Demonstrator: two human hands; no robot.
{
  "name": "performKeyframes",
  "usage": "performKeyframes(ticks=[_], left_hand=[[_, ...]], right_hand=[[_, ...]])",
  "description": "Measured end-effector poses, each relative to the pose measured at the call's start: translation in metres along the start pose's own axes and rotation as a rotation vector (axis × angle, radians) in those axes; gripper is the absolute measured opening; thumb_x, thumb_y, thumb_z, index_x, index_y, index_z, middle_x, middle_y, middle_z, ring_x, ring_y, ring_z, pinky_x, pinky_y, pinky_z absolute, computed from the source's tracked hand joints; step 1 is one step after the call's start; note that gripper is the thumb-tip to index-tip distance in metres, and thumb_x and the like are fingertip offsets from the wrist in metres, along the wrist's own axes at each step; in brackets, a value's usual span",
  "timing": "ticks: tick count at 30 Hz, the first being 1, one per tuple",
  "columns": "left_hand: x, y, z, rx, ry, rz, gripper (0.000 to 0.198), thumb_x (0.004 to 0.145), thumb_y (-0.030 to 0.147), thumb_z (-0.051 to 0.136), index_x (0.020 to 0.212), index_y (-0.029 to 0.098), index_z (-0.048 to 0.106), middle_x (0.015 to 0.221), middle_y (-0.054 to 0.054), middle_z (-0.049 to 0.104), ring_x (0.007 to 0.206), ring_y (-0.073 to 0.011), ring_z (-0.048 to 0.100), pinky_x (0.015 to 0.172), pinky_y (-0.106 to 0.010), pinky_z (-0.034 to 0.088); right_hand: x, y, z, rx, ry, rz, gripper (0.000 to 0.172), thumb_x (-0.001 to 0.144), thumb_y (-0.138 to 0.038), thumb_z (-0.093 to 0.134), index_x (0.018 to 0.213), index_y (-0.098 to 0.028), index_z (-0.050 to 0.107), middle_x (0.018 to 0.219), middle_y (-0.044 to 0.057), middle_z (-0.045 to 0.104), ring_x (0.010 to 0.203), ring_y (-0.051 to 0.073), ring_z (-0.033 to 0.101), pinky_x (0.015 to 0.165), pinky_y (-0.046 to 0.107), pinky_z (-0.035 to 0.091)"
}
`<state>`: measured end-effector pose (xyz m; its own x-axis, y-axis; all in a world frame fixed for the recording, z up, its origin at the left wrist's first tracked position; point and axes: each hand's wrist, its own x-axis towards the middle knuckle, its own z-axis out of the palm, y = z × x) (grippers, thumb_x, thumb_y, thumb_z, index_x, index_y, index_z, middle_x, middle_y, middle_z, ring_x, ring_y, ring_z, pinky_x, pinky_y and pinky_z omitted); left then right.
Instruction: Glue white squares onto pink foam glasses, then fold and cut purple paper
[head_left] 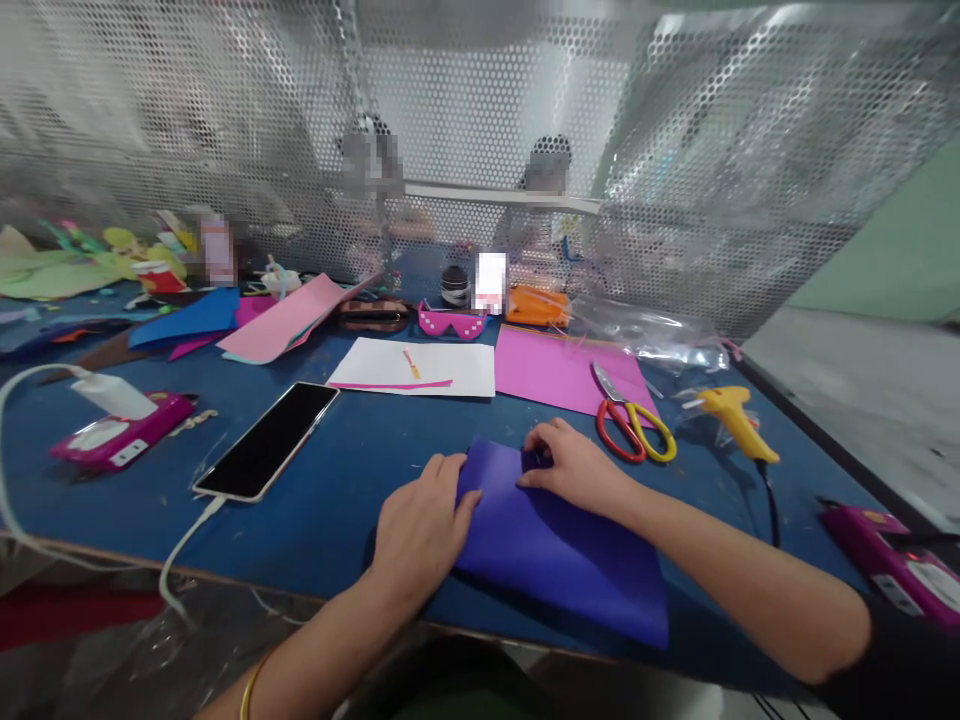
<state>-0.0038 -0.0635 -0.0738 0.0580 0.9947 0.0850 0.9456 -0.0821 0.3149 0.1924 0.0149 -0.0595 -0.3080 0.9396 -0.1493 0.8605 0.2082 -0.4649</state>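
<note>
pressing purple sheet (555, 545), hands (420, 525) at its far edge

I am making out no readable words or numbers anywhere. The white label on the right magenta box (896, 565), right of the purple sheet (555, 545), and the one on the left magenta box (120, 440), far left of that sheet, are showing only blur.

A violet-blue paper sheet (555, 550) lies flat at the desk's (337, 500) near edge, right of middle, its far end seemingly folded over.
</note>
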Motion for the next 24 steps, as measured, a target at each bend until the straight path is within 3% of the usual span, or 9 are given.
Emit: performKeyframes(ticks=[6, 14, 20, 24], left_hand=[[0.0, 0.002, -0.002, 0.028, 0.001, 0.009, 0.032, 0.096, 0.029, 0.051, 0.126, 0.02, 0.055, 0.12, -0.007, 0.066, 0.098, -0.0234, 0.068, 0.074, -0.033, 0.05], [-0.002, 0.002, -0.003, 0.066, 0.02, 0.071, 0.031, 0.097, 0.029, 0.047, 0.126, 0.019, 0.055, 0.116, -0.008, 0.067, 0.09, -0.0228, 0.069, 0.072, -0.032, 0.05], [-0.003, 0.002, -0.005, 0.021, -0.006, 0.085, 0.032, 0.097, 0.027, 0.048, 0.126, 0.019, 0.055, 0.115, -0.008, 0.066, 0.094, -0.0238, 0.069, 0.074, -0.033, 0.051], [-0.004, 0.002, -0.005, -0.015, -0.007, 0.069, 0.031, 0.096, 0.026, 0.05, 0.126, 0.018, 0.056, 0.113, -0.008, 0.066, 0.097, -0.0257, 0.069, 0.074, -0.035, 0.052]], right_hand=[[0.007, -0.004, 0.001, -0.009, 0.017, 0.072, 0.039, 0.061, -0.032, 0.085, 0.092, -0.019, 0.067, 0.098, 0.004, 0.057, 0.084, 0.019, 0.059, 0.075, 0.031, 0.046], [0.003, -0.014, 0.008, -0.042, 0.103, 0.112, 0.039, 0.065, -0.041, 0.08, 0.095, -0.018, 0.07, 0.103, 0.008, 0.06, 0.082, 0.02, 0.061, 0.074, 0.033, 0.046], [0.002, -0.017, 0.01, -0.027, 0.071, 0.075, 0.018, 0.067, -0.035, 0.08, 0.074, -0.021, 0.071, 0.089, 0.004, 0.062, 0.077, 0.017, 0.061, 0.07, 0.029, 0.046], [-0.001, -0.021, 0.014, -0.011, 0.109, 0.072, 0.035, 0.068, -0.035, 0.08, 0.097, -0.019, 0.07, 0.1, 0.007, 0.06, 0.082, 0.017, 0.061, 0.077, 0.031, 0.048]])
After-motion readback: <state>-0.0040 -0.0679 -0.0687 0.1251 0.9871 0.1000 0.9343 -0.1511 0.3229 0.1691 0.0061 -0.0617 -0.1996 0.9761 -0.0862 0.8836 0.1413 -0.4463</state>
